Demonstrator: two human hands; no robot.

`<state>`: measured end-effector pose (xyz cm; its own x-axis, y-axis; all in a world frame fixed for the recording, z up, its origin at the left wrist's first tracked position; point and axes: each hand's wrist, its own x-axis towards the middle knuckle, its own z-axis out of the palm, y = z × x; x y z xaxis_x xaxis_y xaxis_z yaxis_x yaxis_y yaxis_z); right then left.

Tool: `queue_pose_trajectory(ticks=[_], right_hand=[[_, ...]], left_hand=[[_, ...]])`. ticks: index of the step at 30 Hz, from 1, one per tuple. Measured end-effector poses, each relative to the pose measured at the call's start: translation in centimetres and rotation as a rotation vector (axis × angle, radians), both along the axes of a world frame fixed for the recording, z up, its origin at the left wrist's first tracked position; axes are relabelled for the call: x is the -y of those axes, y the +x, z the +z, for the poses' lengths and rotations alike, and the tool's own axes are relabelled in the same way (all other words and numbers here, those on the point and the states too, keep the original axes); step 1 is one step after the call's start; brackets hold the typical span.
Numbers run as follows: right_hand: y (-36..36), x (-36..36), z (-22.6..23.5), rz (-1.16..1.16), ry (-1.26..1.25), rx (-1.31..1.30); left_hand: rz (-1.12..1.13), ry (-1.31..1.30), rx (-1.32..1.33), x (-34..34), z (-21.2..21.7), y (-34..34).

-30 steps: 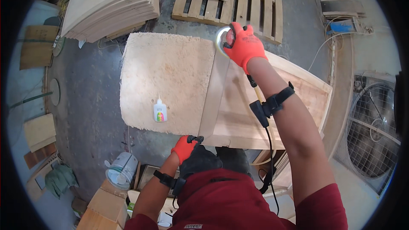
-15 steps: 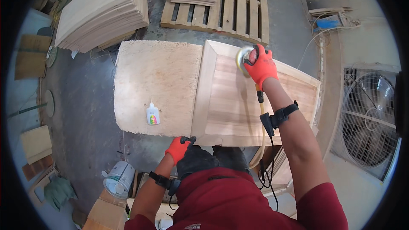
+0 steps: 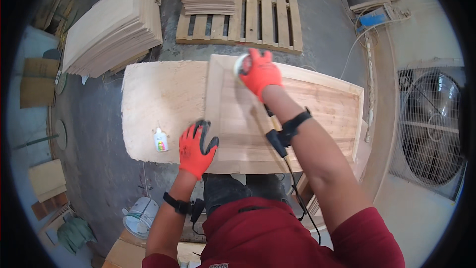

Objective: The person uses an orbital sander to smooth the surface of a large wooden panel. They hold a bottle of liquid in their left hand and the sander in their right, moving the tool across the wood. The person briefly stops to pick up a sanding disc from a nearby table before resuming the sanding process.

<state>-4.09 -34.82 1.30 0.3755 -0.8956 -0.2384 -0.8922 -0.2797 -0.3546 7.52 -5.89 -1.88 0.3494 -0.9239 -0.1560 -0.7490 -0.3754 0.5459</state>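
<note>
The right hand (image 3: 262, 75) has its grip curled over a round, pale-rimmed red power tool (image 3: 245, 64) at about 11 o'clock on the framed wooden panel (image 3: 327, 109) — a palm-down hold that probably spreads pressure evenly. Blur hides whether its disc meets the wood. The left hand (image 3: 196, 149), near the panel's 8 o'clock, has loosely spread fingers with nothing visible in them; it may be there to steady the edge, though contact is unclear. Toward 9 o'clock, a white bottle (image 3: 160, 141) sits on the rough board (image 3: 163, 84), perhaps for easy reach.
</note>
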Motion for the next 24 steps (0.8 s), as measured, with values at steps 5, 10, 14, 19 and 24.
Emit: queue_pose_trajectory(ticks=[5, 10, 14, 19, 24], right_hand=[[-4.4, 1.8, 1.2, -0.005, 0.091, -0.08], [-14.5, 5.6, 0.2, -0.163, 0.009, -0.038], [-22.4, 8.2, 0.4, -0.243, 0.0, -0.093], [-30.9, 10.8, 0.7, -0.382, 0.016, -0.136], [-38.0, 13.2, -0.3, -0.458, -0.036, -0.125]], left_hand=[[-0.06, 0.003, 0.2, 5.3, -2.7, -3.6], [-0.011, 0.051, 0.267, 5.2, -5.5, -5.0], [0.015, 0.072, 0.313, 5.4, -5.5, -5.6], [0.005, 0.059, 0.334, 5.1, -6.4, -5.5], [-0.022, 0.006, 0.364, 5.4, -5.7, -5.8]])
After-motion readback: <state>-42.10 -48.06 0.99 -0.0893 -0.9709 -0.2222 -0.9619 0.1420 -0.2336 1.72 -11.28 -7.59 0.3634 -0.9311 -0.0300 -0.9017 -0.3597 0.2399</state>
